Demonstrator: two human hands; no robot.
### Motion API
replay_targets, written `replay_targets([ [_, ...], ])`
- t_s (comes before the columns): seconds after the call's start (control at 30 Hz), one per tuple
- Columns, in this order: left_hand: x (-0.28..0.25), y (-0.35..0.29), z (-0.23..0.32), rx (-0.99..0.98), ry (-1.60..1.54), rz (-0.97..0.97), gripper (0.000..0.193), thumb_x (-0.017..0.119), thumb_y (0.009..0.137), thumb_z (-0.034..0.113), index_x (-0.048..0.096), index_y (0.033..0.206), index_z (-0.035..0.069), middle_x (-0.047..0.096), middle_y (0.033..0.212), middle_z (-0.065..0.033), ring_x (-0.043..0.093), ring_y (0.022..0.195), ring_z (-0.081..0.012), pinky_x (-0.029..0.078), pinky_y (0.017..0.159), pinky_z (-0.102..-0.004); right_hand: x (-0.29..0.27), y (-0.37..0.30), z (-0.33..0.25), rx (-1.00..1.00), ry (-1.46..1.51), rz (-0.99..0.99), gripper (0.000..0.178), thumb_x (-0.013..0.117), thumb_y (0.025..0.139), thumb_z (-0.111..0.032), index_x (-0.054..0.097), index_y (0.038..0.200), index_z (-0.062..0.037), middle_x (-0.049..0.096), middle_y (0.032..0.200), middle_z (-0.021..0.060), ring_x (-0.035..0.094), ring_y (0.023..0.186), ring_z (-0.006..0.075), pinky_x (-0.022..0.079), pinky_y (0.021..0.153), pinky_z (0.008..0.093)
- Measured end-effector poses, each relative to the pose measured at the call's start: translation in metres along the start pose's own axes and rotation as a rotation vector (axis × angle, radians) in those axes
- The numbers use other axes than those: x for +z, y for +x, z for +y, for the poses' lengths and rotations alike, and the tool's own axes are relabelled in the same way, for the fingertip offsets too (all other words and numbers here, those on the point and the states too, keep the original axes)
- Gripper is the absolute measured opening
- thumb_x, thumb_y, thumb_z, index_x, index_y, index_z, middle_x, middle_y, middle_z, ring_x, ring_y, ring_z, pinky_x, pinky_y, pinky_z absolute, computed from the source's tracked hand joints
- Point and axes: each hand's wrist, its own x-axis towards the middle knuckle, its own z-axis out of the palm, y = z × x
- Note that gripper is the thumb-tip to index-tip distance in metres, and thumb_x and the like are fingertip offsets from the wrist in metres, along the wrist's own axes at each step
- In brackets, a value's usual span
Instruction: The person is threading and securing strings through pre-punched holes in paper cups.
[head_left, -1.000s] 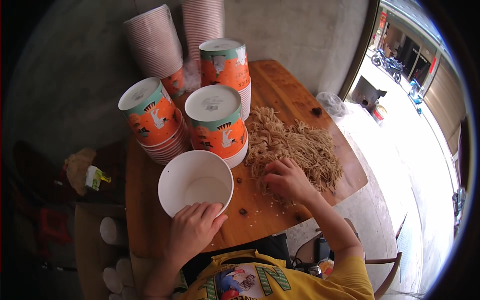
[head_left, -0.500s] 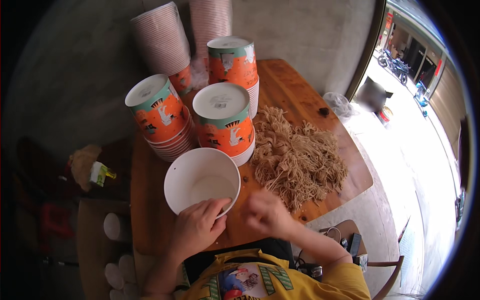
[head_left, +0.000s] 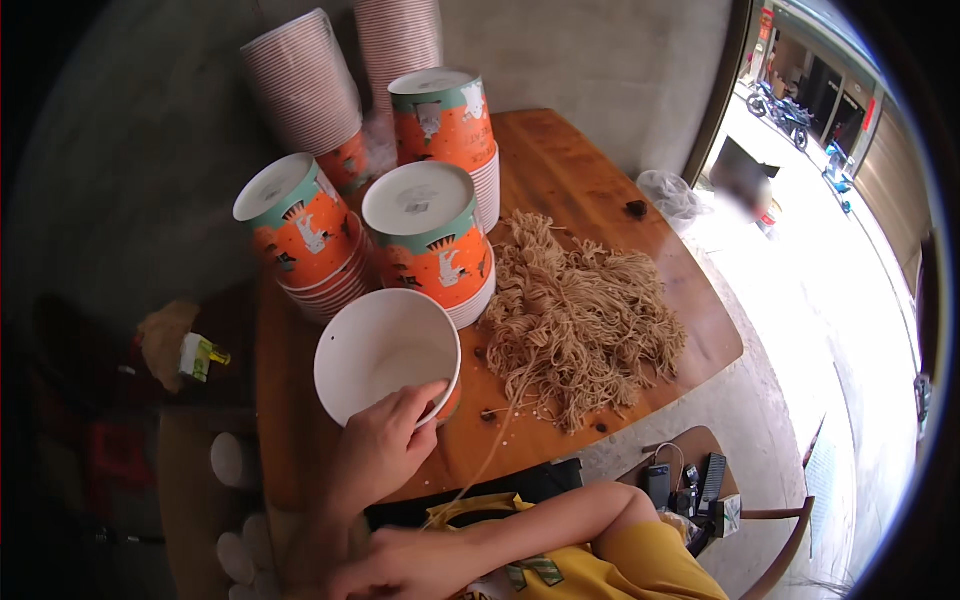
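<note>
A white-lined paper bucket [head_left: 375, 345] stands near the table's front edge, its mouth tilted towards me. My left hand [head_left: 385, 450] pinches its right front rim, fingers inside and thumb outside. Low in the picture, close to my body, my right hand [head_left: 405, 568] is drawn across to the left, its fingertips blurred. A single tan cord [head_left: 488, 460] runs tight from the heap of tan cord [head_left: 585, 320] down to that hand; the grip itself is hidden. The loose, tangled heap lies to the right of the bucket.
Upside-down stacks of orange and green paper buckets [head_left: 430, 245] stand behind, with tall wrapped stacks [head_left: 300, 85] against the wall. Dark knots mark the wooden table [head_left: 545, 150]. At right, a small stool [head_left: 690, 445] carries a phone and small devices. White cups [head_left: 232, 460] sit lower left.
My right hand has swept from beside the bucket down and left to my body, stretching a cord out of the heap. My left hand stays on the rim; the view has shifted slightly.
</note>
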Motion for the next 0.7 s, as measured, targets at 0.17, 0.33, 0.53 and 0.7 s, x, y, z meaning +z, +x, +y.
replay_targets([
  [0.17,-0.023,-0.004,-0.004,-0.158,-0.206,-0.055,0.045,0.057,0.085,-0.006,0.053,0.128,0.007,0.064,0.106,-0.0106,0.063,0.096,-0.0174,0.052,0.083,-0.0329,-0.063,-0.048,0.003,0.131,-0.659,0.586,0.01,0.063,0.087,-0.005,0.066,0.096,-0.0038,0.065,0.087,0.0078,0.065,0.079,0.0197,0.053,0.073,0.0323],
  [0.33,-0.028,-0.001,0.004,-0.228,-0.469,-0.049,0.048,0.057,0.086,-0.007,0.048,0.132,0.005,0.062,0.106,-0.0088,0.06,0.096,-0.0146,0.048,0.087,-0.0296,-0.088,-0.059,0.01,0.288,-0.542,0.888,0.011,0.063,0.094,-0.01,0.063,0.096,0.0007,0.063,0.081,0.0013,0.057,0.074,0.0056,0.049,0.067,0.0229],
  [0.53,-0.024,0.0,0.004,-0.104,-0.444,-0.012,0.041,0.061,0.087,-0.005,0.054,0.126,0.006,0.063,0.107,-0.0084,0.062,0.096,-0.0162,0.049,0.084,-0.0299,-0.097,-0.059,0.013,0.357,-0.324,0.778,0.016,0.062,0.097,-0.018,0.064,0.1,-0.002,0.062,0.082,-0.002,0.055,0.074,0.0038,0.047,0.067,0.0208],
  [0.7,-0.019,-0.003,0.005,0.047,-0.211,0.025,0.029,0.065,0.086,-0.003,0.061,0.114,0.006,0.064,0.1,-0.0085,0.065,0.088,-0.0218,0.053,0.074,-0.031,-0.104,-0.054,0.002,0.391,-0.029,0.696,0.019,0.059,0.099,-0.021,0.064,0.098,-0.0032,0.061,0.08,-0.0035,0.053,0.073,0.0032,0.044,0.066,0.0195],
])
